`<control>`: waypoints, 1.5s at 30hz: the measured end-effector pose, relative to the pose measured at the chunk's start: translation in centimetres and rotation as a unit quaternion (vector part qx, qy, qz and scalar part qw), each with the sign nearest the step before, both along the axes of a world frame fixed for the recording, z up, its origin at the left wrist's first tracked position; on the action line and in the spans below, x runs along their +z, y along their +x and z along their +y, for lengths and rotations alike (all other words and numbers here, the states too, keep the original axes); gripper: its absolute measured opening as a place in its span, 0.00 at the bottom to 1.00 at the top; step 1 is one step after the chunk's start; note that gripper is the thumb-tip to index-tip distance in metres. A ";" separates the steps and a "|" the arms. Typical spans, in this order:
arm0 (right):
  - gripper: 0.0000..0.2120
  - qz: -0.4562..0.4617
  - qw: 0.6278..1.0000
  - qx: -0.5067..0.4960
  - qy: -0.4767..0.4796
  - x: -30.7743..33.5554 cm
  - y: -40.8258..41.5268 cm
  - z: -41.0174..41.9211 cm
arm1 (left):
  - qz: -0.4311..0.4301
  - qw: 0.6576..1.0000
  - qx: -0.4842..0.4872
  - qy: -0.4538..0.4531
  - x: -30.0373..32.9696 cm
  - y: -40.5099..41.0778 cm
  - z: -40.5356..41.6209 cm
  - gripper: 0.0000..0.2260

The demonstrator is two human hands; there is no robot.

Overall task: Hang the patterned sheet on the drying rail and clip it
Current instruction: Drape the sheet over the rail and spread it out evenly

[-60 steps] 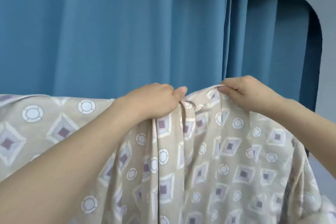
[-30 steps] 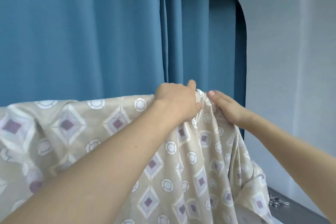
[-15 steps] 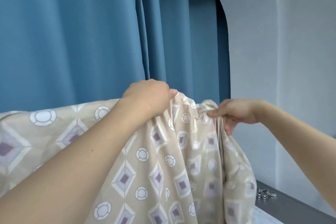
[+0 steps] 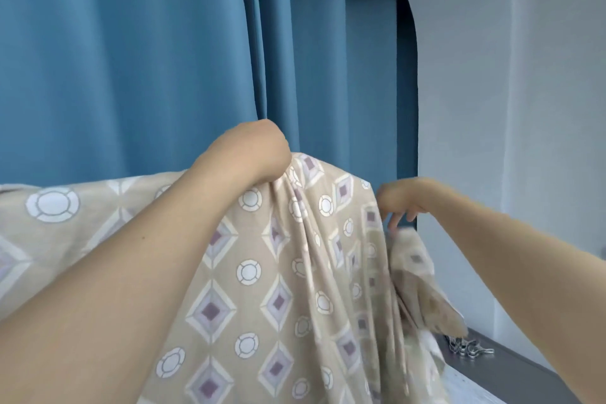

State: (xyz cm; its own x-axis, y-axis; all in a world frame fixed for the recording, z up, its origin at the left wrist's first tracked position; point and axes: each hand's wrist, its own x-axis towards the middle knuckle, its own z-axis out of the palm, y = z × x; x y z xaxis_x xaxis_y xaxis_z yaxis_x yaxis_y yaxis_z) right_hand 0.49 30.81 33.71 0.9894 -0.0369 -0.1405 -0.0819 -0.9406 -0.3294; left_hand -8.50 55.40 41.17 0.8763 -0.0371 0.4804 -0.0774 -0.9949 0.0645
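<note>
Our left hand (image 4: 252,151) bunches the top edge of the sheet (image 4: 278,272), fingers curled into the gathered folds. The sheet drapes down in front of the blue curtain (image 4: 131,59) — the rail itself is hidden. Our right hand (image 4: 398,198) hangs just beside the sheet's right edge, fingers loose — holding nothing.

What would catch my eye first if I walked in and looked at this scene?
Probably the beige patterned sheet with its diamonds and circles, draped across the lower half in front of the blue curtain. The left hand grips a bunched fold at its top, while the blurred right hand hangs beside its right edge. Small metal clips lie on the grey ledge, lower right.
</note>
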 end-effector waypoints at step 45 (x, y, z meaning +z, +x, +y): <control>0.14 -0.362 0.763 0.039 0.534 12.1 -9.6 17.4 | -0.437 0.868 -0.116 -0.204 9.0 -5.8 10.1 0.07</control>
